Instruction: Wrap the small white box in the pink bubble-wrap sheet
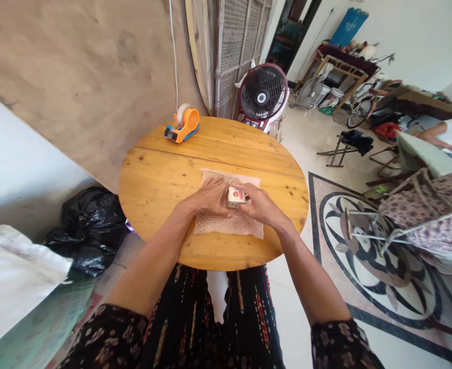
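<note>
A small white box with a red mark sits over the middle of a sheet of bubble wrap. My right hand grips this box from the right, thumb on the near side and fingers on the far side. Flat on the wrap to the left of the box lies my left hand, its fingers stretched out and apart. Under the wrap is a round wooden table. An orange and blue tape dispenser with a roll of tape stands near its far left edge.
A fan stands just behind the table. Black plastic bags lie on the floor at left. Folding stool, bicycle and cloth-covered furniture are at right, where another person sits.
</note>
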Demonstrator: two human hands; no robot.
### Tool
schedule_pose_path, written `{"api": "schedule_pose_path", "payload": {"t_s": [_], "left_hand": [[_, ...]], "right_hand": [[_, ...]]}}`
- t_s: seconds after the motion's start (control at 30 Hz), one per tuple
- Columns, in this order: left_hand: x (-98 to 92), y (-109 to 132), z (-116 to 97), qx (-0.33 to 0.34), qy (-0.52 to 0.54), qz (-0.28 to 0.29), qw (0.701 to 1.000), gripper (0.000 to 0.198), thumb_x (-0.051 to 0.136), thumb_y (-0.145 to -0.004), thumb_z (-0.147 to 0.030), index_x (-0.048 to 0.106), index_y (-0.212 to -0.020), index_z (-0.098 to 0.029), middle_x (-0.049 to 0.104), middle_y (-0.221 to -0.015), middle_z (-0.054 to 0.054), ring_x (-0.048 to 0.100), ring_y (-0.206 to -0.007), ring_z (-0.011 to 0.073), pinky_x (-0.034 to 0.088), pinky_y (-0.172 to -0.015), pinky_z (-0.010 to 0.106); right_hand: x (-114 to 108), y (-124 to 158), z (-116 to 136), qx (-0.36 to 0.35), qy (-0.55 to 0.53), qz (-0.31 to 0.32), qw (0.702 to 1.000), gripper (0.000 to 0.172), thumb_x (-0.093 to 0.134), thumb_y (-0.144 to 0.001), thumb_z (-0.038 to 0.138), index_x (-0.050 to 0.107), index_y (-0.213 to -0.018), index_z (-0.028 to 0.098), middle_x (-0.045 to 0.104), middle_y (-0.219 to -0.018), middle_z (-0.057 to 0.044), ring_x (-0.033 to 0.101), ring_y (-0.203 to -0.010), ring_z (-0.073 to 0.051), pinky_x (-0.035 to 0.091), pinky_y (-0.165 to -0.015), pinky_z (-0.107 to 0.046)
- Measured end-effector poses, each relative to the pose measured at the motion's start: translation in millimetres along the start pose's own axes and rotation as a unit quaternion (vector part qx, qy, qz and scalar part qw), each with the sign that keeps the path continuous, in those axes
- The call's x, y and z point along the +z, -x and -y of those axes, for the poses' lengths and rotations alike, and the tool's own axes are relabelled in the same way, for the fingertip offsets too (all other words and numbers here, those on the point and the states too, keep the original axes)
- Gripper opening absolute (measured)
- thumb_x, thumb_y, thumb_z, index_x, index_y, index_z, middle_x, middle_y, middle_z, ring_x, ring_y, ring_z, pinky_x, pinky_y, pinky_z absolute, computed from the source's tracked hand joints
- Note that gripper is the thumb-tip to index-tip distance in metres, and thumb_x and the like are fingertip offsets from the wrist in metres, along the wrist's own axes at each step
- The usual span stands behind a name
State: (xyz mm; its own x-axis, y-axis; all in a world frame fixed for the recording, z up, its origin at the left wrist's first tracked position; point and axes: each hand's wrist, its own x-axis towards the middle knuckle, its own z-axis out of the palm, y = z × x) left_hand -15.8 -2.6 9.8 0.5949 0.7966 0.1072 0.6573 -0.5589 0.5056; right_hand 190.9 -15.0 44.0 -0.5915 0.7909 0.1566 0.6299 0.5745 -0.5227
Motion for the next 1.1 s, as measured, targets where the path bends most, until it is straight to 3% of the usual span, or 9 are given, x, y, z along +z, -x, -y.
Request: {"api": "schedule_pose_path", "payload": {"t_s": [0.33, 0.5, 0.63, 0.8, 1.1], "left_hand": [[-0.7, -1.4, -0.9, -0.014, 0.010, 0.004, 1.000, 0.099, 0.075, -0.061, -0.055, 0.032, -0.143, -0.022, 0.044, -0.142, 0.013, 0.033, -0.134, 0.0378, 0.023, -0.111, 0.051], [0.0, -0.5, -0.5, -0.016, 0.018, 0.003, 1.000, 0.097, 0.075, -0.061, -0.055, 0.034, -0.142, -0.021, 0.044, -0.142, 0.014, 0.032, -0.135, 0.0390, 0.024, -0.111, 0.052], [0.7, 0.8, -0.1, -0.008, 0.012, -0.006, 1.000, 0.102, 0.074, -0.062, -0.056, 0.029, -0.146, -0.020, 0.041, -0.145, 0.014, 0.034, -0.133, 0.0381, 0.027, -0.110, 0.050], [0.4, 0.9, -0.2, -0.016, 0.003, 0.009, 1.000, 0.110, 0.073, -0.063, -0.056, 0.019, -0.150, -0.016, 0.033, -0.151, 0.017, 0.028, -0.138, 0.0390, 0.022, -0.112, 0.052], [0.2, 2.3, -0.1, -0.018, 0.008, 0.011, 1.000, 0.113, 0.073, -0.063, -0.057, 0.017, -0.151, -0.013, 0.031, -0.151, 0.020, 0.026, -0.139, 0.0395, 0.021, -0.113, 0.052]], "right_hand": [[15.5, -2.1, -15.6, -0.006, -0.024, -0.009, 1.000, 0.058, 0.060, -0.074, 0.019, 0.053, -0.131, 0.023, 0.057, -0.134, -0.008, 0.054, -0.120, -0.026, 0.042, -0.102, -0.041], [12.3, -3.1, -16.4, -0.001, -0.025, 0.019, 1.000, 0.058, 0.060, -0.075, 0.019, 0.053, -0.132, 0.023, 0.057, -0.133, -0.008, 0.056, -0.117, -0.025, 0.043, -0.100, -0.041], [10.7, -1.5, -13.2, 0.004, -0.026, 0.012, 1.000, 0.059, 0.060, -0.075, 0.018, 0.052, -0.133, 0.022, 0.057, -0.134, -0.008, 0.056, -0.117, -0.026, 0.043, -0.100, -0.041], [16.4, -1.3, -19.1, -0.001, -0.035, 0.009, 0.999, 0.060, 0.060, -0.074, 0.019, 0.052, -0.133, 0.022, 0.055, -0.137, -0.009, 0.053, -0.121, -0.027, 0.042, -0.103, -0.043], [13.0, -0.1, -11.7, 0.015, -0.028, -0.001, 0.999, 0.069, 0.063, -0.072, 0.018, 0.045, -0.139, 0.023, 0.053, -0.140, -0.008, 0.056, -0.118, -0.027, 0.044, -0.100, -0.043]]}}
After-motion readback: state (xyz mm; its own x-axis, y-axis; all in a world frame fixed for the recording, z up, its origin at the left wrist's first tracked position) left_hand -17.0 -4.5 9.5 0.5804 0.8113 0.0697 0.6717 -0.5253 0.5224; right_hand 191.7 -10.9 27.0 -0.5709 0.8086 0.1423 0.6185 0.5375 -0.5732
